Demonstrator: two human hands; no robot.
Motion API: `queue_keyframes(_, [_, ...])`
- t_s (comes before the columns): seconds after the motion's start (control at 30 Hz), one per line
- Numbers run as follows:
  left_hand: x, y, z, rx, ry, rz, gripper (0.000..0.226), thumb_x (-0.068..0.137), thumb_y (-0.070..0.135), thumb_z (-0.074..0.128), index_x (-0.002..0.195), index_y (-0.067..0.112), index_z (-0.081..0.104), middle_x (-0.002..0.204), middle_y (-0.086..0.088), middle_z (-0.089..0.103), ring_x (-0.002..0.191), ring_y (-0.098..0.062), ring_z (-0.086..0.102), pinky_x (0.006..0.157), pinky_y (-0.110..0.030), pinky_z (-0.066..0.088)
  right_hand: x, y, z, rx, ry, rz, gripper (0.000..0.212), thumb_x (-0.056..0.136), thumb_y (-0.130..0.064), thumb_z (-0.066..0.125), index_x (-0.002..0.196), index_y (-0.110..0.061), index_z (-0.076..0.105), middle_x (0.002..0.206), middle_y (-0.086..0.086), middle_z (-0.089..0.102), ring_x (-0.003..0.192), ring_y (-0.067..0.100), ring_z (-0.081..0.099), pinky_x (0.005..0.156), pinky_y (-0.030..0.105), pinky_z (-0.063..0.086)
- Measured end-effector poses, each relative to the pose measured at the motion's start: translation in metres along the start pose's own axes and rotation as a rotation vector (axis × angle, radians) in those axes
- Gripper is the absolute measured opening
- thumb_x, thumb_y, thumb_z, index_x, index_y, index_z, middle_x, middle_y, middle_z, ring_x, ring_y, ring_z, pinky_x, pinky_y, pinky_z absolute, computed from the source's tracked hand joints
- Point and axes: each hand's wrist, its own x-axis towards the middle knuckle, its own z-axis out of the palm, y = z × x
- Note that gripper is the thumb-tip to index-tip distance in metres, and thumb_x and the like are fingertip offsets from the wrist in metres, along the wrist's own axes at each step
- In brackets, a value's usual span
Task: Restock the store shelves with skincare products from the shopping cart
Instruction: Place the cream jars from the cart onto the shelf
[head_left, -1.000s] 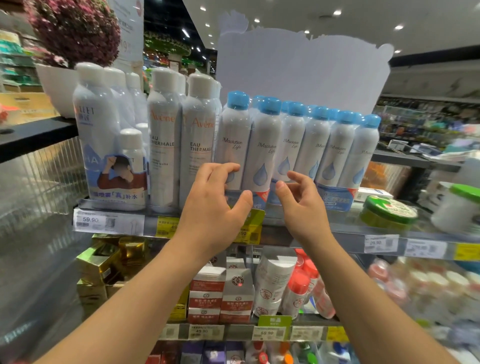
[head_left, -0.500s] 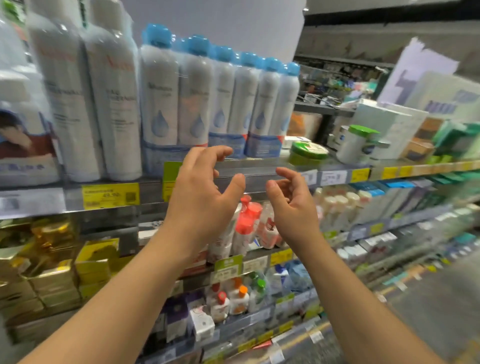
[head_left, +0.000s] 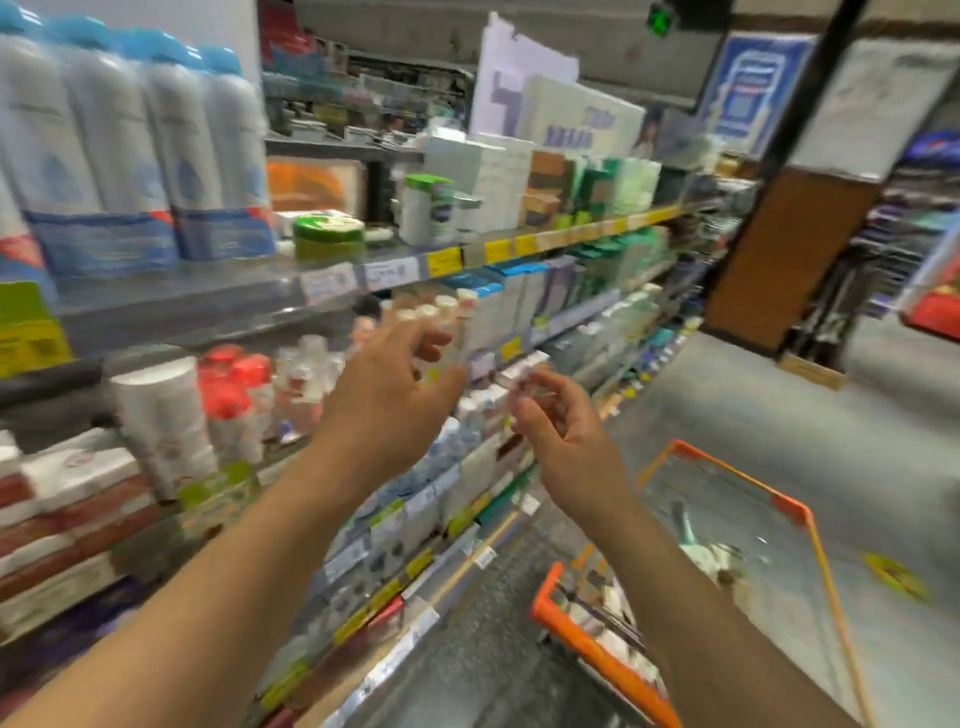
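My left hand (head_left: 387, 395) and my right hand (head_left: 566, 441) hang in the air in front of the shelves, fingers loosely curled, holding nothing. White spray bottles with blue caps (head_left: 156, 150) stand in a row on the top shelf (head_left: 234, 293) at the upper left, well above and left of both hands. The orange shopping cart (head_left: 587, 644) stands at the lower right, below my right forearm, with pale packaged products (head_left: 613, 597) inside. The picture is blurred by motion.
A green-lidded jar (head_left: 328, 235) and white boxes (head_left: 478, 182) sit further along the top shelf. Red-capped bottles (head_left: 234, 384) and boxed goods fill the lower shelves. The grey aisle floor (head_left: 753, 415) runs to the right, ending at a brown pillar (head_left: 779, 260).
My hands have come off the blue-capped bottles and dropped away from the top shelf. The view has swung right and down, bringing the aisle and the orange cart into sight.
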Motion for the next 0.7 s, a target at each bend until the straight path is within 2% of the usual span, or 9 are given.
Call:
queue_keyframes(0.07, [-0.012,0.015,0.032,-0.017,-0.122,-0.016,0.024,0.096,0.041,0.066,0.119,0.033,0.06,0.108,0.013,0.06,0.089,-0.004,0.058,0.076,-0.031,0.046,-0.023,0.014,-0.035,-0.026,0.054,0.048,0.035,0.089,-0.062,0.062,0.121,-0.049,0.056,0.102,0.002,0.067,0.096,0.018,0.069,0.082,0.032,0.054])
queue_keyframes(0.17, [-0.034,0.03,0.081,-0.002,-0.248,-0.008,0.028,0.095,0.041,0.066,0.12,0.028,0.063,0.108,0.009,0.063,0.095,-0.015,0.06,0.085,-0.035,0.05,-0.058,0.038,-0.08,-0.047,0.123,0.124,0.035,0.08,-0.071,0.058,0.113,-0.06,0.058,0.102,0.001,0.066,0.097,0.022,0.069,0.085,0.042,0.056])
queue_keyframes(0.23, [-0.049,0.039,0.112,0.015,-0.333,-0.02,0.029,0.096,0.043,0.065,0.12,0.028,0.064,0.107,0.009,0.064,0.094,-0.015,0.061,0.083,-0.033,0.048,-0.08,0.052,-0.106,-0.056,0.161,0.166,0.036,0.079,-0.068,0.059,0.112,-0.053,0.06,0.103,0.005,0.066,0.095,0.024,0.069,0.084,0.043,0.055])
queue_keyframes(0.33, [-0.071,0.047,0.152,0.025,-0.457,-0.016,0.028,0.098,0.045,0.063,0.119,0.028,0.064,0.105,0.011,0.064,0.094,-0.011,0.062,0.078,-0.028,0.045,-0.11,0.072,-0.139,-0.056,0.212,0.254,0.02,0.096,-0.05,0.064,0.114,-0.044,0.06,0.108,0.007,0.068,0.089,0.017,0.069,0.072,0.028,0.056])
queue_keyframes(0.4, [-0.085,0.05,0.174,0.036,-0.547,-0.022,0.026,0.099,0.048,0.059,0.12,0.033,0.061,0.106,0.016,0.062,0.091,-0.002,0.06,0.076,-0.027,0.047,-0.128,0.085,-0.157,-0.071,0.229,0.309,0.015,0.102,-0.042,0.06,0.117,-0.046,0.059,0.111,-0.002,0.069,0.095,0.013,0.069,0.075,0.027,0.054])
queue_keyframes(0.47, [-0.094,0.048,0.192,0.036,-0.638,-0.047,0.031,0.101,0.051,0.056,0.126,0.032,0.061,0.108,0.018,0.06,0.092,0.001,0.058,0.078,-0.028,0.05,-0.142,0.098,-0.17,-0.105,0.251,0.366,0.014,0.102,-0.044,0.059,0.115,-0.048,0.058,0.108,-0.009,0.069,0.096,0.012,0.07,0.079,0.03,0.054])
queue_keyframes(0.6, [-0.101,0.043,0.225,0.068,-0.768,-0.062,0.027,0.103,0.049,0.053,0.124,0.033,0.06,0.107,0.016,0.062,0.088,-0.007,0.063,0.073,-0.028,0.052,-0.16,0.127,-0.186,-0.184,0.285,0.49,0.027,0.102,-0.046,0.058,0.126,-0.034,0.058,0.107,-0.009,0.069,0.095,0.007,0.068,0.069,0.022,0.046])
queue_keyframes(0.7, [-0.1,0.033,0.251,0.119,-0.839,-0.067,0.02,0.105,0.043,0.052,0.113,0.029,0.063,0.101,0.009,0.065,0.088,-0.017,0.066,0.079,-0.04,0.057,-0.177,0.156,-0.193,-0.299,0.263,0.591,0.027,0.103,-0.045,0.056,0.125,-0.029,0.06,0.112,-0.007,0.065,0.093,0.003,0.063,0.066,0.02,0.043])
